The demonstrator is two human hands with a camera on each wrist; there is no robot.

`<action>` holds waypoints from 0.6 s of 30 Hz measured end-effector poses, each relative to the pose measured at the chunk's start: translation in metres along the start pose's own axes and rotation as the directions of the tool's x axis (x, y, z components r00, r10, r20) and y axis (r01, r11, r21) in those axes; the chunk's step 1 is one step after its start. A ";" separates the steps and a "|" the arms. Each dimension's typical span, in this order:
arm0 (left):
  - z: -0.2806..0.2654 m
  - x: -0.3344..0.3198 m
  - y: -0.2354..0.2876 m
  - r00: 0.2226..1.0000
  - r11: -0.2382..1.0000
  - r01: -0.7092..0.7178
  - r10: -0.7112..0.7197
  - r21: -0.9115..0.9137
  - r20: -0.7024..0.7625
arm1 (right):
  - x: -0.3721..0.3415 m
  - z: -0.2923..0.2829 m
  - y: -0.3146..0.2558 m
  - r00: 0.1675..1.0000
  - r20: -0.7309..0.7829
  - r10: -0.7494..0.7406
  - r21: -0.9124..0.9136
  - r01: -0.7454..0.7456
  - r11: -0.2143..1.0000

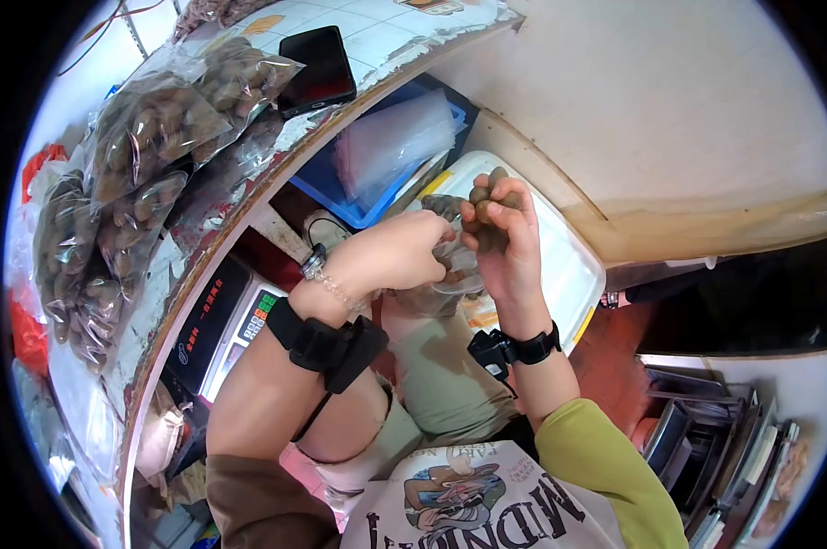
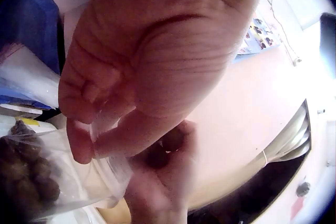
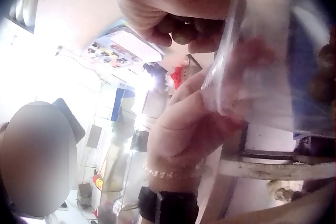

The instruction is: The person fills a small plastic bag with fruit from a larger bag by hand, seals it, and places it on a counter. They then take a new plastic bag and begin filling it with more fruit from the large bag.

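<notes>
My left hand (image 1: 404,252) pinches the edge of a clear plastic bag (image 2: 113,179) between thumb and fingers. Inside that bag lie several dark brown lumps (image 2: 29,174). Beside it, my right hand (image 1: 514,247) is raised with its fingers curled round several roundish brown pieces (image 1: 483,206); these pieces (image 3: 184,32) also show under the fingers in the right wrist view. The bag's mouth hangs between the two hands, and the left hand (image 3: 181,127) partly shows through its film in that view. What kind of food or produce the pieces are, I cannot tell.
A white tub (image 1: 569,265) stands below the hands, next to a blue crate (image 1: 322,188) of plastic bags. Filled clear bags (image 1: 162,123) and a black phone (image 1: 317,69) lie on the worn counter at left. Beneath its edge is a scale (image 1: 235,329).
</notes>
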State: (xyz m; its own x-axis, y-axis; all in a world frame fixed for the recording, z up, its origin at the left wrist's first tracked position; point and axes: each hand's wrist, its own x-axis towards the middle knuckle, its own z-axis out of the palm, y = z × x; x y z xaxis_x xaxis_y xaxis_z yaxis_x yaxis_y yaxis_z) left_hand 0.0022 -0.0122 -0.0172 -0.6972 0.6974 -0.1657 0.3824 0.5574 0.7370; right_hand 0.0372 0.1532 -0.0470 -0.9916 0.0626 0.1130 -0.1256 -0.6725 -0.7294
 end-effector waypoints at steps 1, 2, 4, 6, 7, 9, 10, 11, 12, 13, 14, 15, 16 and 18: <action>-0.002 -0.002 0.003 1.000 1.000 0.003 -0.003 -0.002 0.003 | -0.001 -0.002 -0.001 1.000 -0.001 0.000 -0.003 0.000 1.000; -0.003 -0.004 0.004 1.000 1.000 0.008 -0.008 -0.003 0.006 | -0.003 -0.004 -0.001 0.999 0.034 0.035 -0.047 -0.033 0.998; -0.002 -0.003 0.000 1.000 1.000 -0.013 0.013 0.006 -0.003 | -0.004 -0.007 -0.008 0.995 0.067 0.073 -0.091 -0.067 0.994; 0.000 -0.002 -0.003 0.999 0.999 -0.030 0.030 0.015 -0.014 | -0.005 -0.010 -0.023 0.970 0.114 0.214 -0.276 -0.176 0.945; 0.001 -0.002 -0.003 0.999 0.999 -0.046 0.046 0.005 -0.026 | -0.003 -0.014 -0.028 0.970 0.112 0.217 -0.277 -0.179 0.944; 0.001 -0.003 -0.001 0.997 0.998 -0.065 0.065 -0.008 -0.038 | 0.004 -0.019 -0.035 0.943 0.191 0.273 -0.559 -0.124 0.820; 0.000 -0.006 0.004 0.998 0.998 -0.056 0.055 -0.015 -0.041 | 0.006 -0.018 -0.032 0.949 0.243 0.203 -0.608 -0.014 0.794; -0.002 -0.007 0.007 0.998 0.999 -0.046 0.046 -0.020 -0.046 | 0.006 -0.018 -0.030 0.948 0.244 0.203 -0.610 -0.012 0.792; -0.002 -0.006 0.007 0.998 0.999 -0.048 0.047 -0.021 -0.048 | 0.006 -0.019 -0.027 0.939 0.294 0.181 -0.687 0.075 0.723; -0.002 -0.004 0.007 0.999 1.000 -0.029 0.029 -0.006 -0.028 | 0.005 -0.019 -0.025 0.924 0.345 0.165 -0.748 0.164 0.643; -0.002 -0.003 0.007 1.000 1.000 -0.010 0.010 0.011 -0.008 | 0.004 -0.018 -0.023 0.909 0.392 0.145 -0.795 0.255 0.551; -0.002 -0.002 0.006 1.000 1.000 -0.006 0.006 0.012 -0.011 | 0.004 -0.016 -0.024 0.907 0.395 0.146 -0.793 0.256 0.553; -0.002 -0.001 0.004 1.000 1.000 -0.006 0.007 0.023 -0.011 | 0.003 -0.013 -0.027 0.907 0.393 0.151 -0.810 0.264 0.523; -0.001 -0.002 0.002 1.000 0.999 -0.005 0.006 0.033 -0.007 | 0.004 -0.006 -0.040 0.903 0.387 0.186 -0.814 0.240 0.528</action>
State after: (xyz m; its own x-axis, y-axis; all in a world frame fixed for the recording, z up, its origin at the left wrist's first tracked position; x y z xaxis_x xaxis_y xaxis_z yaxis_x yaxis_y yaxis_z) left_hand 0.0039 -0.0135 -0.0150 -0.6993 0.6974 -0.1570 0.4061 0.5683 0.7157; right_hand 0.0382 0.1852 -0.0213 -0.9072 -0.3538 0.2275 -0.3291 0.2603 -0.9077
